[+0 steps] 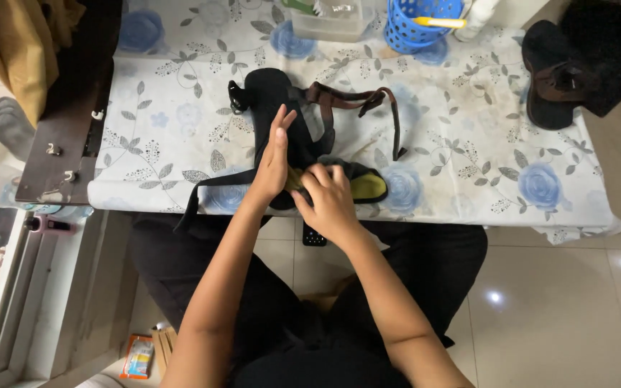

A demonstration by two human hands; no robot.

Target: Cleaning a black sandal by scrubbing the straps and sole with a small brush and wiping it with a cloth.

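Observation:
A black sandal (276, 97) with brown straps (357, 100) lies on a table covered by a white cloth with blue flowers (468, 158). My left hand (274, 154) rests flat and edge-on against the sandal's black side, fingers straight. My right hand (328, 197) is closed on a small yellow-green cloth or sponge (369, 187) at the sandal's near end, pressed against its sole. Black straps hang over the table's near edge.
A second black sandal (551, 79) lies at the table's far right. At the back stand a blue basket (418, 21) and a clear plastic box (328, 21). A dark wooden board (73, 108) runs along the left edge. Tiled floor lies below.

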